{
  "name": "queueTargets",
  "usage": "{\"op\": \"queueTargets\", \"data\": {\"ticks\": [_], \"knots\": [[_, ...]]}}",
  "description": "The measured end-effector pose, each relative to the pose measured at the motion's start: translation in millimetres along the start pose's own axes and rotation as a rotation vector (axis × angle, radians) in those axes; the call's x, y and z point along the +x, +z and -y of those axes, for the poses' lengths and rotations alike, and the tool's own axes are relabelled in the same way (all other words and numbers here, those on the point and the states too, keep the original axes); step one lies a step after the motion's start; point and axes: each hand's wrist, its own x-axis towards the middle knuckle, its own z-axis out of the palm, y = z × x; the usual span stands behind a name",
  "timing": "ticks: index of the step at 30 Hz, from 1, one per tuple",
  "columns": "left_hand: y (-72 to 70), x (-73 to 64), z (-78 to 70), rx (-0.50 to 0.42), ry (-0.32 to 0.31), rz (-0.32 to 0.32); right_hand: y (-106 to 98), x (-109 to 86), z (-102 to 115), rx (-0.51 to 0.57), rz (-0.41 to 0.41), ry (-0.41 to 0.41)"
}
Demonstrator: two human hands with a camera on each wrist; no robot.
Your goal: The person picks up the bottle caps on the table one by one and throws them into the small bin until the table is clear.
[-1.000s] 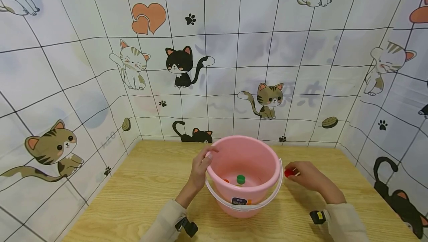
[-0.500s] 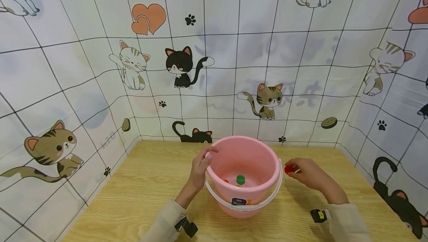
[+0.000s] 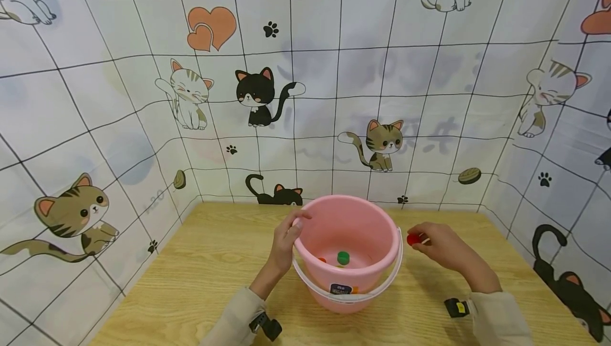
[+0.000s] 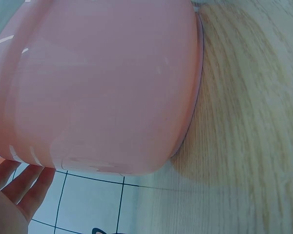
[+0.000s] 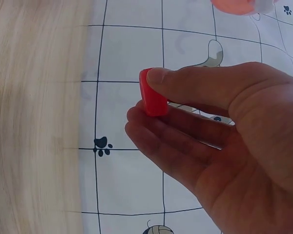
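Observation:
A pink plastic bucket [image 3: 350, 229] stands on the table with its white handle [image 3: 400, 261] hanging down the front. My left hand [image 3: 285, 240] grips its rim at the left side; in the left wrist view those fingers [image 4: 34, 190] lie against the bucket near the rim. Beyond the bucket's right side, my right hand [image 3: 441, 245] pinches a small red plastic piece [image 5: 154, 92], thick and rounded at the edges, between thumb and fingertips, raised above the table. Inside the bucket lie a small green round piece [image 3: 343, 258] and an orange-red piece [image 3: 322, 260], partly hidden by the front rim.
The light wooden table [image 3: 215, 261] ends against a white wall sheet [image 3: 315, 70] with grid lines and printed cats, which also lines both sides. A black wrist camera [image 3: 267, 326] sits on the left cuff, and another camera [image 3: 456, 308] on the right.
My right hand has risen slightly and shifted a little to the right, with the red piece still pinched in it. My left hand and the bucket have stayed in place.

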Motion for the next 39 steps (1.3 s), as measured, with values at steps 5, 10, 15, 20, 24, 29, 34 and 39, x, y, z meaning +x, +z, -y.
{"op": "queueTargets", "data": {"ticks": [5, 10, 15, 20, 24, 29, 34, 39], "knots": [[0.4, -0.7, -1.0, 0.003, -0.016, -0.003, -1.5, -0.1, 1.4, -0.004, -0.003, -0.002], [0.5, -2.2, -1.2, 0.009, -0.014, -0.003, -1.8, -0.7, 4.2, 0.000, -0.013, -0.012], [0.1, -2.7, -0.8, 0.008, -0.012, 0.001, -3.7, -1.0, 7.6, -0.012, -0.036, -0.031], [0.4, -2.0, -1.4, -0.001, -0.017, 0.005, -8.2, 1.8, 9.9, -0.017, -0.038, -0.046], [0.0, -0.5, -1.5, 0.001, -0.011, 0.001, -15.5, 6.3, 13.3, -0.014, -0.031, -0.038], [-0.2, -0.3, -1.6, -0.005, 0.002, 0.005, -24.5, 10.6, 17.1, -0.021, -0.025, -0.030], [0.1, 1.1, -0.8, 0.003, 0.012, -0.002, -33.2, 14.0, 21.0, -0.029, -0.035, -0.043], [0.6, -0.9, 0.3, 0.004, -0.002, -0.010, -37.8, 16.9, 24.5, -0.029, -0.055, -0.056]]}}
